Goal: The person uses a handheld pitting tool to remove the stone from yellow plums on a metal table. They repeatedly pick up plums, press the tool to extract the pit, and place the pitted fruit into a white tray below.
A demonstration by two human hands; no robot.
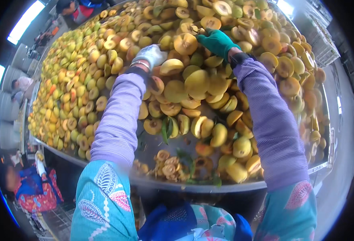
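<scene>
A large heap of yellow-green stone fruit, apparently peaches, many cut in half (185,44), covers the metal table (157,144) before me. My left hand (151,55), in a white glove with printing on it, lies against the fruit, its fingers bent and partly hidden. Above and to its right, my right hand (215,43) in a green glove reaches into the heap. Its fingertips meet a small tan piece (200,30), too small to identify, beside a cut half. Whether either hand grips something does not show clearly.
Near the table's front rim (195,187) lies a small pile of pits (169,167), with green leaves (165,129) around it. Co-workers (37,189) stand at the left and upper left. White crates (323,45) are stacked at right; large pale tubs (10,101) stand far left.
</scene>
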